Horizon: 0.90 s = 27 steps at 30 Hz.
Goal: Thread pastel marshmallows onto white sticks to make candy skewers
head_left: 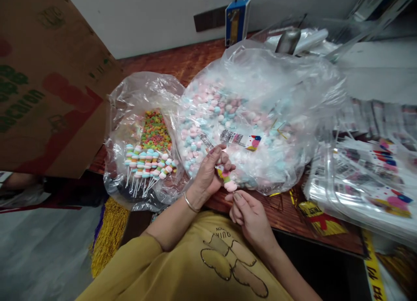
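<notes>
My left hand (210,173) is closed around a marshmallow skewer (230,186), with a pink marshmallow at its lower end and yellow and green pieces above, partly hidden by my fingers. Just below that pink end, my right hand (249,212) pinches the skewer; its stick is hidden by my fingertips. Finished-looking marshmallow skewers (148,162) on white sticks lie in a row on a clear bag to the left, beside small colourful ring candies (155,129). Behind my hands spreads a big clear plastic bag (270,75) of pastel marshmallows (224,105), with a printed wrapper (239,139) on top.
A large cardboard box (55,84) stands at the left. Stacks of printed clear wrappers (365,179) cover the right side of the wooden table (156,53). Gold twist ties (276,201) and their packet (322,218) lie near its front edge. A blue box (237,22) stands by the wall.
</notes>
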Available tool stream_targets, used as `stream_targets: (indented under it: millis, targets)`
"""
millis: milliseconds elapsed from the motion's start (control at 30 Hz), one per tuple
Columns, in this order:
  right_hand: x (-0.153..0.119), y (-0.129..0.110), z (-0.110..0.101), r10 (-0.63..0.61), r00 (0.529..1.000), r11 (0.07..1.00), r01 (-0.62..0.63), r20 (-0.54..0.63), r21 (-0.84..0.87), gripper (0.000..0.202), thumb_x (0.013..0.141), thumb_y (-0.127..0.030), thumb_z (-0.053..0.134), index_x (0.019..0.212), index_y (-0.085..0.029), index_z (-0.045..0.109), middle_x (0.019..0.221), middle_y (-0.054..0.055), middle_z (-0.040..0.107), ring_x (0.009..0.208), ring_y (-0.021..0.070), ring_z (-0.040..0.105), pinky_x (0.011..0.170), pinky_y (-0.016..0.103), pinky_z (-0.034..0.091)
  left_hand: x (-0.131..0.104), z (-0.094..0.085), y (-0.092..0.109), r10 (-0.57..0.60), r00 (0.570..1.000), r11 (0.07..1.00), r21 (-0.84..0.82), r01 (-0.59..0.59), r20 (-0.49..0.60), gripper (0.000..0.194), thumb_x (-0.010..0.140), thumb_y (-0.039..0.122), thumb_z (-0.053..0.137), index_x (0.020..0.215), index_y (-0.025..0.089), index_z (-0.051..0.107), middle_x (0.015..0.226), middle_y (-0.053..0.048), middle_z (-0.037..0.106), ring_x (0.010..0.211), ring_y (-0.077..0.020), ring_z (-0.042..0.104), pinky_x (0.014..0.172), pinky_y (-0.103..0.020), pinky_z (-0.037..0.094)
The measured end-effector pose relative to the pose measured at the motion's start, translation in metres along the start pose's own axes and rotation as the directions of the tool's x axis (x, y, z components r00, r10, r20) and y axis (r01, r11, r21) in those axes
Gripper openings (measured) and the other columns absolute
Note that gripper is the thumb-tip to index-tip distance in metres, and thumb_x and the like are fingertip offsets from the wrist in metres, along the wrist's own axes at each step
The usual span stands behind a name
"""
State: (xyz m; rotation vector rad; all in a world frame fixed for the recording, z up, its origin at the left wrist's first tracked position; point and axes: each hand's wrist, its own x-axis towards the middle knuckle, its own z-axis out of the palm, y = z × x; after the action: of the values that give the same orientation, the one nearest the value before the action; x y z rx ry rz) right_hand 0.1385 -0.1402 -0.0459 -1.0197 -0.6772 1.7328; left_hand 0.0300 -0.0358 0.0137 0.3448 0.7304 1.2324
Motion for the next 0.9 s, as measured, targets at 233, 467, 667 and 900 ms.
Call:
stream_targets:
  millis: [233,467,667,900]
  targets:
    - [0.008,-0.012,0.014,0.028,0.999,0.983,-0.024,-0.022,0.184,0.036,0.089,-0.052,0.068,0.080,-0.018,0.061,0.047,-0.014,0.027,0.039,0.0042,0.018,0.042,0.021,0.026,-0.014,-0.005,-0.025,-0.172,0.985,0.982,0.078,0.172,-0.014,0.051,0.071,0.058,0.082,0.094,0.018,0.060,0.066,0.005,0.055,0.053,-0.0081,0.055,0.042,-0.017,0.036]
    - [0.002,-0.019,0.009,0.177,0.963,0.927,-0.232,0.201,0.295,0.031,0.088,-0.049,0.068,0.082,-0.018,0.063,0.043,-0.016,0.020,0.035,0.0033,0.010,0.039,0.021,0.028,0.001,-0.008,0.001,-0.064,0.997,0.997,-0.033,0.066,0.041,0.049,0.074,0.049,0.083,0.107,0.018,0.064,0.079,0.002,0.063,0.065,-0.0096,0.064,0.066,-0.024,0.053]
    - [0.009,-0.018,0.016,0.086,0.989,0.962,-0.115,0.123,0.249,0.036,0.090,-0.054,0.064,0.079,-0.020,0.057,0.045,-0.016,0.020,0.036,0.0044,0.012,0.041,0.021,0.029,-0.009,0.000,-0.022,-0.111,0.994,0.994,0.021,0.111,0.007,0.047,0.075,0.056,0.080,0.090,0.018,0.057,0.061,0.009,0.044,0.044,-0.0030,0.040,0.046,-0.017,0.040]
    - [-0.002,-0.011,-0.002,-0.405,0.913,0.634,0.247,-0.043,-0.733,0.027,0.097,-0.043,0.053,0.098,-0.020,0.066,0.071,0.004,0.065,0.061,0.0177,0.057,0.059,0.027,0.039,-0.007,0.003,-0.019,-0.022,0.990,0.999,0.043,0.028,-0.140,0.057,0.064,0.057,0.087,0.092,0.019,0.054,0.070,0.005,0.054,0.057,-0.0073,0.055,0.040,-0.014,0.026]
